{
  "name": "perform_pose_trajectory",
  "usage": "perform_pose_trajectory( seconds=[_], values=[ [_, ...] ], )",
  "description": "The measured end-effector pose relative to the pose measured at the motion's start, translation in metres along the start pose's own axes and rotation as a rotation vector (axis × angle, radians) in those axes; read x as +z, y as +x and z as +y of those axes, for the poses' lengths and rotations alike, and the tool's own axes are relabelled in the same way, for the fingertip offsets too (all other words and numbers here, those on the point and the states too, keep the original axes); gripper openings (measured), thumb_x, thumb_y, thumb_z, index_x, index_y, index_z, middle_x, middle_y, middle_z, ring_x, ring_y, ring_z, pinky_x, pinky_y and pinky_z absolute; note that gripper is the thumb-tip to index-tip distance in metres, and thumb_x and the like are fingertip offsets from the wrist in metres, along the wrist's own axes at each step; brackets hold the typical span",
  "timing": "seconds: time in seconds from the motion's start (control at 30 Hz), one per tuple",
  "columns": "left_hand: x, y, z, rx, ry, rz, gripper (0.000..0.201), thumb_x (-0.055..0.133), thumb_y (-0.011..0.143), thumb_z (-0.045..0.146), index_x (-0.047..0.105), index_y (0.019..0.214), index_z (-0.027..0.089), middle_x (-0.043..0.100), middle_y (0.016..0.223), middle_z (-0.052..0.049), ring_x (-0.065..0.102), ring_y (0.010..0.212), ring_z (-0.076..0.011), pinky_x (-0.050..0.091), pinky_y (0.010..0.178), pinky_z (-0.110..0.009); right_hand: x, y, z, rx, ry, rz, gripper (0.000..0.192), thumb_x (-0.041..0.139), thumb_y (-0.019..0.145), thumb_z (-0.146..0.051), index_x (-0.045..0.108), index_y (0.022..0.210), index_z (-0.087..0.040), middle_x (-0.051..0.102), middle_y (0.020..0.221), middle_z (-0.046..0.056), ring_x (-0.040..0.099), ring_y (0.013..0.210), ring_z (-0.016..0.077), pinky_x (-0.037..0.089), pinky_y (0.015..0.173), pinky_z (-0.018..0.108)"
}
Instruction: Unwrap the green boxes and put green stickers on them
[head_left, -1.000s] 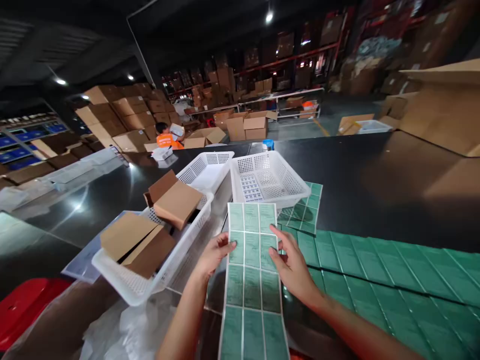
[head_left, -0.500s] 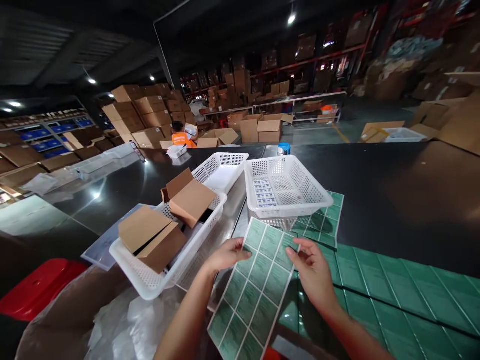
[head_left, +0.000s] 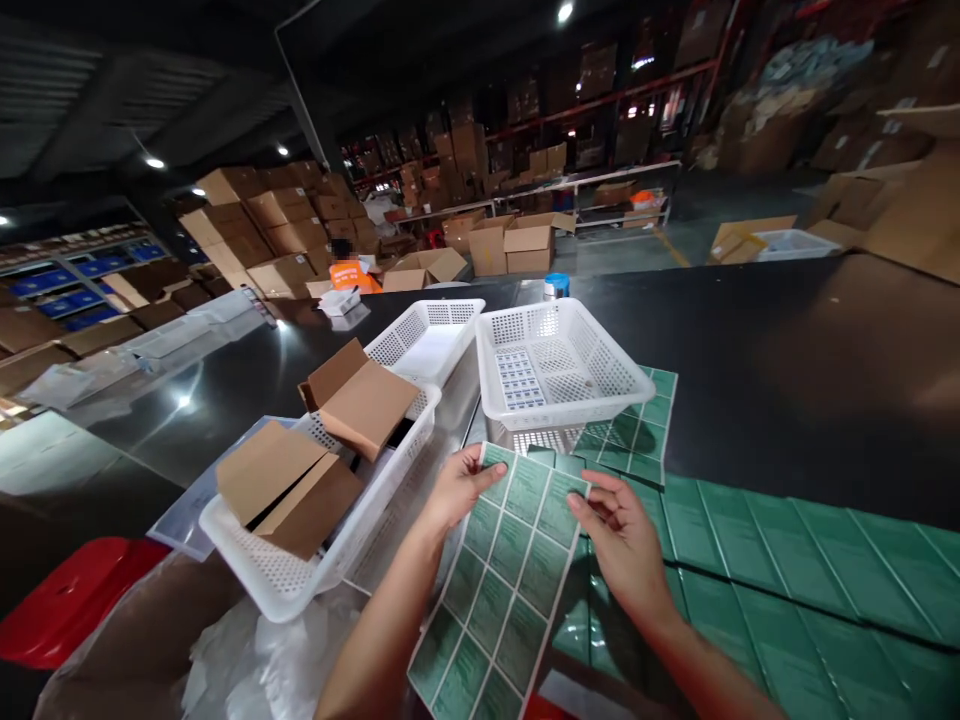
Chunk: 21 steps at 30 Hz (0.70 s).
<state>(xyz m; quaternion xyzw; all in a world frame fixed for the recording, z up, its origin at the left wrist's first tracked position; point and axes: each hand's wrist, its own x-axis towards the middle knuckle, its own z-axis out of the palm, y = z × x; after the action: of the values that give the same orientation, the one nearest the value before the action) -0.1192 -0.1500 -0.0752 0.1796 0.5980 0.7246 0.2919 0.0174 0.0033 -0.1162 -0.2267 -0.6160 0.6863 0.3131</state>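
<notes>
Item: sheet of green labels [head_left: 510,580], three columns wide on a white backing, printed too fine to read from here. It is held above the near edge of the black table [head_left: 750,350], tilted so its top corner leans toward the baskets and its lower end runs out of view below.

Hands: the left hand [head_left: 457,490] pinches the sheet's upper left edge, thumb on the face and fingers behind. The right hand [head_left: 622,540] grips the upper right edge, fingers curled onto the top row.

Progress, as a judgement: early. One small printed sheet [head_left: 519,380] lies in the nearer white basket [head_left: 559,365], which sits partly on a loose green sheet [head_left: 637,425]. A long run of green label stock [head_left: 787,590] stretches off to the right, seemingly unprocessed. The held sheet appears whole, with no label visibly peeled.

Nearby:
- second white basket [head_left: 424,335], behind and to the left;
- third white basket [head_left: 322,510], carrying brown cardboard boxes [head_left: 330,440];
- clear plastic wrap [head_left: 255,660] at the near left;
- red object [head_left: 67,600], far left;
- blue-lidded tub [head_left: 556,286] behind the baskets;
- a person in orange [head_left: 349,272] among stacked cartons, well apart.
</notes>
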Motion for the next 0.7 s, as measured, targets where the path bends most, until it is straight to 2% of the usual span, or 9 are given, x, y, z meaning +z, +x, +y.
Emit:
perform_pose_trajectory(
  seconds=[0.17, 0.37, 0.57, 0.7],
  values=[
    [0.007, -0.001, 0.003, -0.004, 0.008, 0.026, 0.037, 0.092, 0.061, 0.040, 0.072, 0.081, 0.015, 0.072, 0.073, 0.000, 0.061, 0.063, -0.0124, 0.048, 0.063, -0.022, -0.001, 0.000, -0.013, 0.013, 0.085, 0.069, 0.043, 0.079, 0.063, -0.044, 0.065, 0.097, -0.021, 0.062, 0.071, -0.002, 0.059, 0.063, 0.0146, 0.050, 0.061, 0.028],
    [0.014, 0.001, 0.013, 0.081, 0.125, 0.026, 0.033, 0.089, 0.066, 0.038, 0.074, 0.084, 0.015, 0.075, 0.079, -0.003, 0.066, 0.069, -0.0155, 0.053, 0.066, -0.024, -0.007, 0.004, -0.023, 0.070, 0.213, 0.135, 0.041, 0.084, 0.055, -0.037, 0.071, 0.091, -0.021, 0.065, 0.071, -0.001, 0.061, 0.065, 0.0138, 0.054, 0.063, 0.028],
    [0.018, -0.005, 0.018, 0.120, 0.221, 0.027, 0.029, 0.087, 0.071, 0.038, 0.075, 0.086, 0.017, 0.075, 0.079, -0.003, 0.065, 0.071, -0.0142, 0.052, 0.067, -0.021, -0.012, 0.001, -0.031, 0.155, 0.323, 0.115, 0.041, 0.087, 0.050, -0.032, 0.075, 0.087, -0.021, 0.066, 0.071, -0.001, 0.062, 0.067, 0.0141, 0.056, 0.068, 0.031],
    [0.021, -0.005, 0.020, 0.144, 0.270, 0.048, 0.033, 0.086, 0.069, 0.043, 0.074, 0.084, 0.016, 0.074, 0.079, -0.004, 0.064, 0.071, -0.0150, 0.052, 0.066, -0.021, -0.015, 0.001, -0.026, 0.177, 0.339, 0.077, 0.041, 0.087, 0.053, -0.035, 0.073, 0.088, -0.020, 0.066, 0.074, -0.001, 0.063, 0.072, 0.0155, 0.056, 0.072, 0.032]
  ],
)
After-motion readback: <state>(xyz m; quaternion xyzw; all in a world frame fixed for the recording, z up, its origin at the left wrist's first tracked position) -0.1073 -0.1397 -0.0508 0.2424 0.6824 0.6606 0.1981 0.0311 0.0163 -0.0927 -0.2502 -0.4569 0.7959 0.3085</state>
